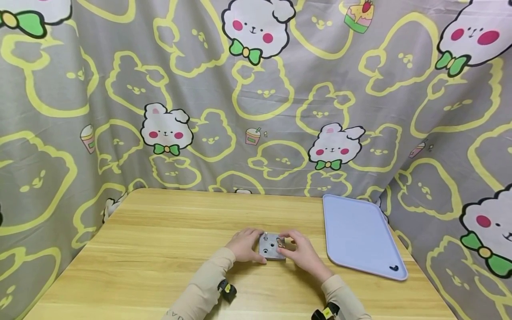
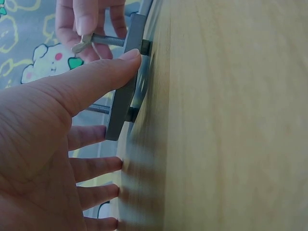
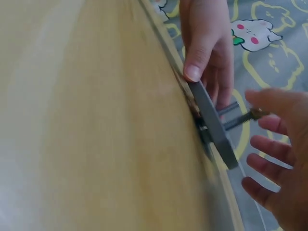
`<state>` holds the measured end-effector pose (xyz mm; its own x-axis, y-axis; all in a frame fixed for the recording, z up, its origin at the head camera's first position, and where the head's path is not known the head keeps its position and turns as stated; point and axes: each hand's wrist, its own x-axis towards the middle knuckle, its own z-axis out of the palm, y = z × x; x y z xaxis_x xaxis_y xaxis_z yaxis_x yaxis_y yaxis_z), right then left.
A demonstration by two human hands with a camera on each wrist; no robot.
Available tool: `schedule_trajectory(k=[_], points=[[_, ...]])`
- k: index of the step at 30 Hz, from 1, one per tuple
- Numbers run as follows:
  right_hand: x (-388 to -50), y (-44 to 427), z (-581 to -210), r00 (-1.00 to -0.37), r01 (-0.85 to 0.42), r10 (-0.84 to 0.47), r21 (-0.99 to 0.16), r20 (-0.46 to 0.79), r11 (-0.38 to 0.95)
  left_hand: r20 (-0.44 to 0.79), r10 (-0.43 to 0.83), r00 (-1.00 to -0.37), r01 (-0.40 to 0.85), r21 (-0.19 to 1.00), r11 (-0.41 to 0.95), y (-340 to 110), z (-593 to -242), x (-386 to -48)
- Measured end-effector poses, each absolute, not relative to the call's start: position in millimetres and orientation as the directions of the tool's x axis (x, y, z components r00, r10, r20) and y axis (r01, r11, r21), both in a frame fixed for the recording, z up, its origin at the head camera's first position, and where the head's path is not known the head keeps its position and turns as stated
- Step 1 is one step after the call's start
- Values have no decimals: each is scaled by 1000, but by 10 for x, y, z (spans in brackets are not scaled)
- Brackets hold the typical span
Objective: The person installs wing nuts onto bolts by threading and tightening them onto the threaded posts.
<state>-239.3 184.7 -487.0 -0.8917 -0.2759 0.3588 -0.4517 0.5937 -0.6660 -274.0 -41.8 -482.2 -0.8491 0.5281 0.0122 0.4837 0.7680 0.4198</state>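
Note:
A small grey metal plate (image 1: 273, 253) with round holes stands just above the wooden table, on dark feet seen in the wrist views. My left hand (image 1: 244, 246) holds its left side, the thumb on the near edge and the fingers toward the far edge. At the plate's right side, my right hand (image 1: 302, 254) pinches the winged head of a wing screw (image 2: 83, 44) between thumb and index finger. The screw's threaded shank stands upright in the plate. Another threaded bolt (image 1: 266, 237) rises from the far left corner; its top is hidden in the left wrist view.
On the right of the wooden table (image 1: 180, 226) lies a pale blue tray (image 1: 356, 235), with a small black curved piece (image 1: 394, 268) in its near right corner. A patterned grey curtain (image 1: 256, 89) hangs behind the table and along both sides.

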Motion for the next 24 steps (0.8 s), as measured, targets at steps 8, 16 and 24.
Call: schedule_trajectory(k=[8, 16, 24], points=[[-2452, 2016, -4706, -862, -403, -469, -819, 191, 408, 13, 522, -853, 478, 423, 770, -430, -4829, -2747], [-2649, 2129, -4740, -770, -297, -634, -918, 67, 264, 13, 524, -851, 481, 416, 771, -424, -4806, -2732], [-2690, 2163, -4752, -759, -271, -651, -923, 31, 272, 6, 526, -851, 480, 419, 771, -419, -4782, -2714]])
